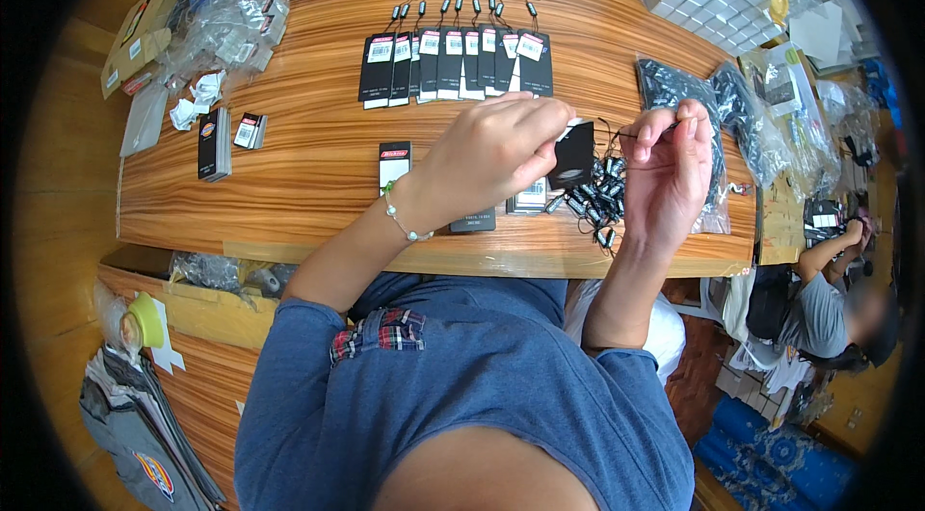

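At the centre of the frame the left hand [491,159] pinches the top edge of a black rectangular card hang tag [575,157] between thumb and fingertips, a small white patch showing at the pinch. Just to its right, the right hand [670,169] is curled, its thumb and forefinger pressed together on a thin black string loop [617,131] that runs across to the tag. Both hands hover above the striped wooden surface [308,155], well up from its near edge.

Directly below and between the hands lies a loose heap of black string fasteners with small barrel ends [599,201]. Flat black tags [532,195] lie on the surface just left of that heap, partly hidden by the left hand, and one more black tag with a red strip [394,161] lies alone left of the wrist.

Toward the top centre a fanned row of finished black tags with white labels [453,63] rests with strings trailing upward. A small upright stack of black cards [214,143] stands at the left. At the right edge, clear plastic bags of dark items [747,116] sit beside the right hand. Crumpled clear plastic wrapping [226,29] lies in the upper left. Another person [829,304] sits at the lower right.
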Motion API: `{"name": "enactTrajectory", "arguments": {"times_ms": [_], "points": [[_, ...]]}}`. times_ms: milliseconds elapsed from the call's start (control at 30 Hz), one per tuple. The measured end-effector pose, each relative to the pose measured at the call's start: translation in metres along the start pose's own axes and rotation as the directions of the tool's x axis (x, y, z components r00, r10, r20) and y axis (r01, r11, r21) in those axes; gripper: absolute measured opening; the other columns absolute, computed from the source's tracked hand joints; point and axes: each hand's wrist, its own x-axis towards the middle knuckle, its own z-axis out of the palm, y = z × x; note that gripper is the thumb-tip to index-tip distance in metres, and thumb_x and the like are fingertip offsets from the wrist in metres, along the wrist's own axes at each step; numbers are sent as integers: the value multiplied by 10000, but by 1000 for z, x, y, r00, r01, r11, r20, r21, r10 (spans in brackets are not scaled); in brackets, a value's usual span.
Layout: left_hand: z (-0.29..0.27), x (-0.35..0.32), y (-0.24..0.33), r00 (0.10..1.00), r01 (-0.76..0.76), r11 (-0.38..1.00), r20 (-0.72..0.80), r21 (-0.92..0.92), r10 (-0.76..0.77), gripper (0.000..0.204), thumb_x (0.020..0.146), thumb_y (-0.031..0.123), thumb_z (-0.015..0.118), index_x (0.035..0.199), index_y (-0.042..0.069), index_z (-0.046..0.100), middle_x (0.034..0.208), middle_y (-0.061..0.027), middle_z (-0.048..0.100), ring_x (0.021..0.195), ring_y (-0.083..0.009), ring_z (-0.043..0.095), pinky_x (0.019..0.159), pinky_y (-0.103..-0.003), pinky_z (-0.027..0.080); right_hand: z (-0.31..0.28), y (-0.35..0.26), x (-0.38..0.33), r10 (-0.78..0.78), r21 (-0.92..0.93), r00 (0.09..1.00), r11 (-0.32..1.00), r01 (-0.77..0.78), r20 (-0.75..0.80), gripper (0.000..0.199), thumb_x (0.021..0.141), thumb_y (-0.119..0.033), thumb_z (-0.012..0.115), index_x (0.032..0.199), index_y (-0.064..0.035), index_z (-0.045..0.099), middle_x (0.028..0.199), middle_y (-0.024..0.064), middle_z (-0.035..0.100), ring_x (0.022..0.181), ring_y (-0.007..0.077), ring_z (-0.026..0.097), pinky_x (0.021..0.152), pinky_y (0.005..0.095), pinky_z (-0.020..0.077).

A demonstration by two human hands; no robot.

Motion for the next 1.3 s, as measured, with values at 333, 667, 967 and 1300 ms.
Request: {"name": "enactTrajectory", "arguments": {"times_ms": [333,667,967,1300], "points": [[-1,10,-4,988,68,905,157,-419,-1,98,696,35,661,762,12,592,747,-64,573,714,-177,562,628,-277,447,-14,6,6,155,407,844,822,-398,514,145,899,-178,469,895,-91,352,588,110,530,444,132,429,396,219,321],[28,0,11,923,351,680,114,-643,-368,228,756,35,587,967,7,507,854,-94,562,768,-182,564,690,-297,454,16,30,1,-163,-46,975,984,172,153,112,910,-117,438,963,-31,391,868,213,574,714,208,570,680,300,481],[29,-3,8,907,396,562,211,-726,-365,387,788,8,602,1109,16,384,1031,-119,557,950,-135,552,778,-277,468,12,13,7,-81,10,995,997,82,-54,112,923,-127,406,980,-34,433,911,218,584,743,224,605,705,316,505],[24,-2,-1,936,347,462,269,-816,-228,238,794,-5,590,944,50,414,894,-9,456,876,-77,495,792,-228,413,-9,-6,8,-123,86,986,987,133,-115,130,916,-156,436,987,-50,458,895,191,596,736,211,592,723,324,490]]}}
